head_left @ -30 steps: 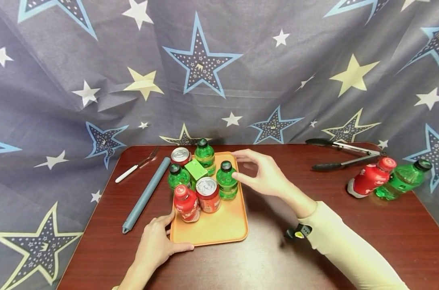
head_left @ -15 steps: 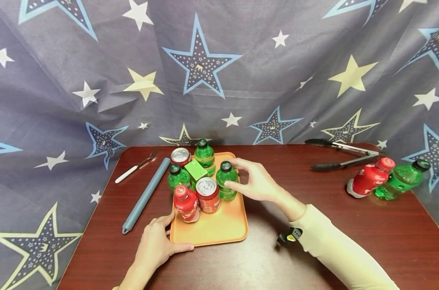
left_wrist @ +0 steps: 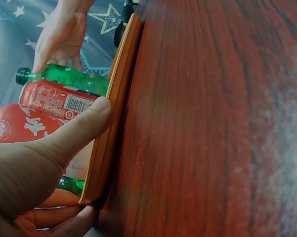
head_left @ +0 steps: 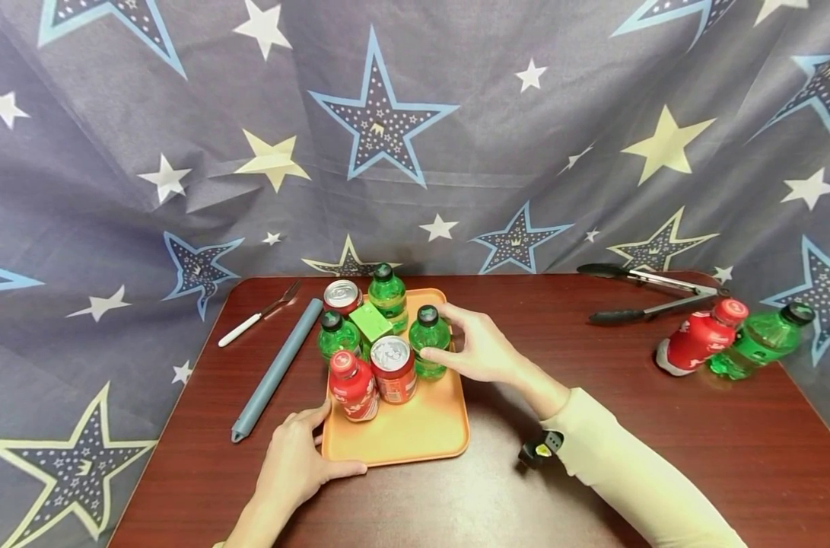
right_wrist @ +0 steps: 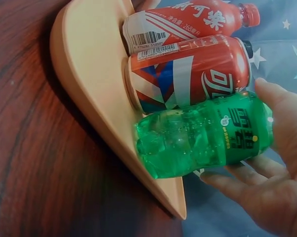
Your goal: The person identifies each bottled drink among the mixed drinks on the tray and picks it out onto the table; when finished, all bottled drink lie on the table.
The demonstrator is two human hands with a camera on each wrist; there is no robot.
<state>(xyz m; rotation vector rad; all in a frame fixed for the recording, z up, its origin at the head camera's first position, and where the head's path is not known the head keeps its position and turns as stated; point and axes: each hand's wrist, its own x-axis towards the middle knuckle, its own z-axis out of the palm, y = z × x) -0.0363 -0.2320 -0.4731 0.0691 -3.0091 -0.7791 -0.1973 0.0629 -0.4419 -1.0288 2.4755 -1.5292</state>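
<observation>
My left hand (head_left: 294, 458) holds the near left corner of an orange tray (head_left: 404, 440), its thumb along the front rim and its fingers at the left side. On the tray's right side stands a green soda bottle (head_left: 430, 335) with a black cap. My right hand (head_left: 481, 348) is around this bottle, thumb in front and fingers behind; the right wrist view shows the green bottle (right_wrist: 202, 138) between them. Beside it stand a red soda can (head_left: 395, 378) and a red soda bottle (head_left: 354, 390). Behind them are two more green bottles (head_left: 387, 295), a green box (head_left: 370, 322) and another can (head_left: 342, 295).
Left of the tray lie a grey-blue rod (head_left: 278, 371) and a white-handled fork (head_left: 257, 317). Black-tipped tongs (head_left: 654, 293) lie at the back right. A red bottle (head_left: 701, 336) and a green bottle (head_left: 760, 340) stand near the right edge. A starry curtain (head_left: 415, 137) hangs behind the table.
My right hand has moved left and slightly down, closing in around the right-hand green bottle. The left hand stays at the tray's corner, and the tray has not moved.
</observation>
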